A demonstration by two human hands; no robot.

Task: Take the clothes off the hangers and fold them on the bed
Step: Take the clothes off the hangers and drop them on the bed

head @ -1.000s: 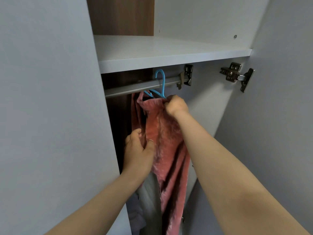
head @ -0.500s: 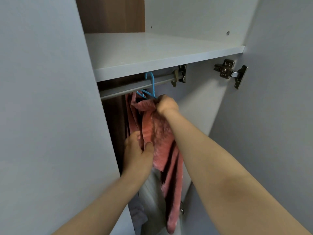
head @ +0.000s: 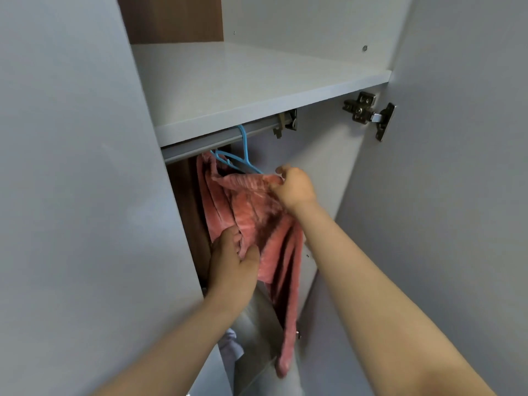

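A pink fuzzy garment (head: pixel 257 212) hangs from a blue plastic hanger (head: pixel 243 158) hooked over the metal rail (head: pixel 200 144) inside the wardrobe. My right hand (head: pixel 294 187) pinches the garment's top edge at the hanger's right end and holds it stretched out to the right. Lower down, my left hand (head: pixel 233 267) grips a bunch of the pink fabric. The hanger's left arm is still inside the garment; its right arm shows bare above the cloth.
A white shelf (head: pixel 257 90) sits just above the rail. The grey wardrobe side panel (head: pixel 85 195) is at the left, the open door (head: pixel 457 195) with its metal hinge (head: pixel 368 112) at the right. Pale clothes (head: pixel 257 338) lie below.
My right hand has pulled the garment's top edge to the right, off the hanger's right arm. My left hand keeps its grip lower down.
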